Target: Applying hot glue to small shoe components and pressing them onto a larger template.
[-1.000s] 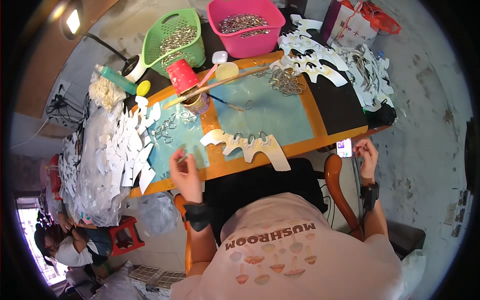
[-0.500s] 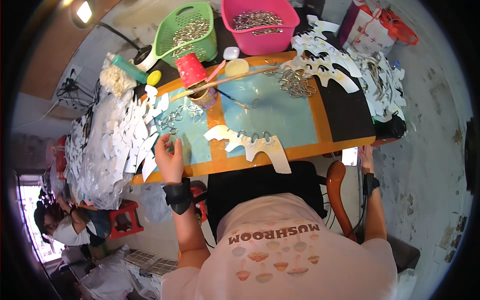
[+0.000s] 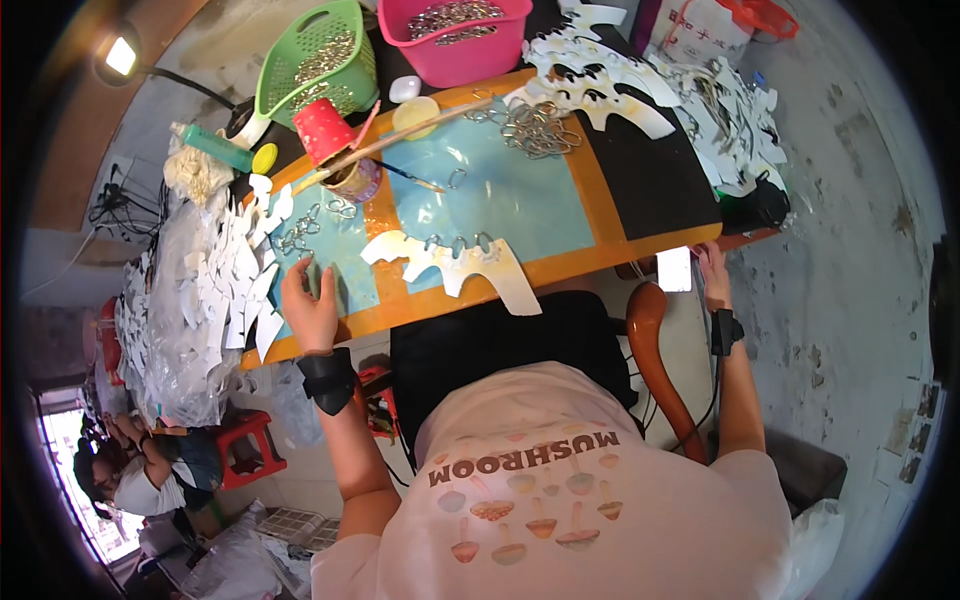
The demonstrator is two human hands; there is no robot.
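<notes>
My left hand [image 3: 311, 308] rests palm-down at the table's front left edge, thumb and fingers apart, holding nothing. Just beyond it lie loose metal rings [image 3: 298, 235] on the blue mat [image 3: 490, 190]. A curved white cut piece [image 3: 460, 265], yellowish in spots, lies at the front middle with several metal rings along its scalloped edge. Past the table's right end, my right hand [image 3: 713, 275] is low with its fingers stretched toward the table edge. Beside it glows a small white phone-like screen [image 3: 675, 270]; whether they touch, I cannot tell.
Green [image 3: 270, 85] and pink baskets [image 3: 510, 45] of metal rings stand at the back. A red cup [image 3: 323, 132], a stick [image 3: 380, 148] and a brush [image 3: 408, 176] lie before them. White pieces heap up left [image 3: 235, 270] and right [image 3: 725, 120]. Another person [image 3: 150, 475] sits far left.
The view has swung, so the table and its things sit further left and higher. The phone-like screen has turned plain white. Both hands keep nearly the same places by the table.
</notes>
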